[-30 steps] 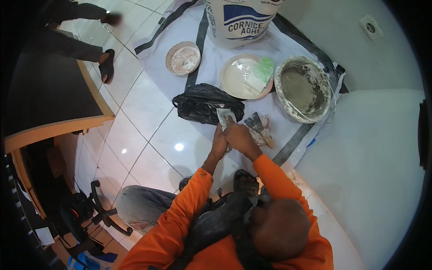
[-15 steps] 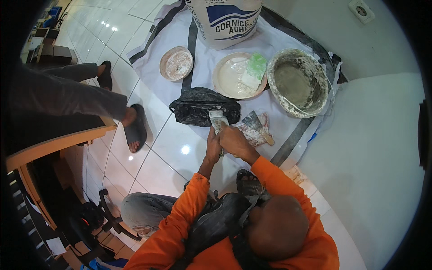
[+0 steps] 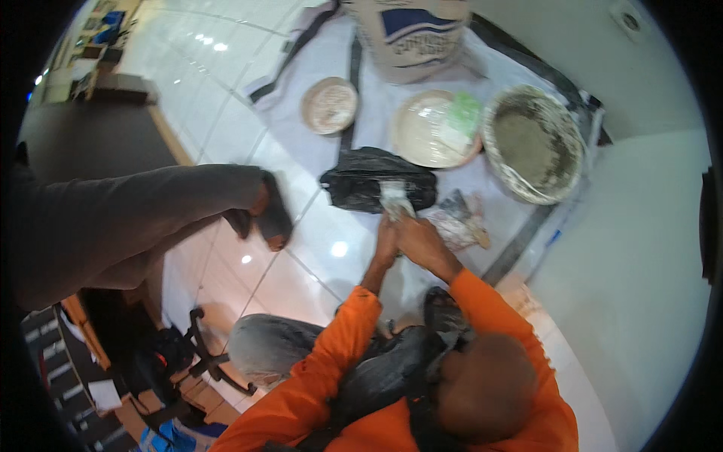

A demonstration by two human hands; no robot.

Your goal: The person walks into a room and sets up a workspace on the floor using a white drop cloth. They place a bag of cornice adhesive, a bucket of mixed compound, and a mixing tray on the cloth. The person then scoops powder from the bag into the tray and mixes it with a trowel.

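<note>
A putty knife point(image 3: 392, 190), its broad blade smeared with whitish paste, points away from me over the near edge of a black plastic bag point(image 3: 354, 181). My left hand point(image 3: 386, 242) is closed round its lower part. Beside it, my right hand point(image 3: 422, 239) is closed with its fingers against the base of the blade; blur hides its exact grip. To the right lies a second putty knife point(image 3: 454, 203), next to a paste-stained cloth or wrapper point(image 3: 452, 230).
Beyond are a small round dish point(image 3: 329, 105), a larger dish point(image 3: 414, 132) holding a green-and-white sponge point(image 3: 461, 124), a paste-crusted bucket point(image 3: 493, 154) and a large sack point(image 3: 410, 60), on a white sheet point(image 3: 290, 83). Another person's legs point(image 3: 173, 203) are at left. A wall point(image 3: 633, 248) stands right.
The view has shifted, so the work things appear farther right. The other person's rear foot has come nearer, beside the front one. My hands remain on the putty knife.
</note>
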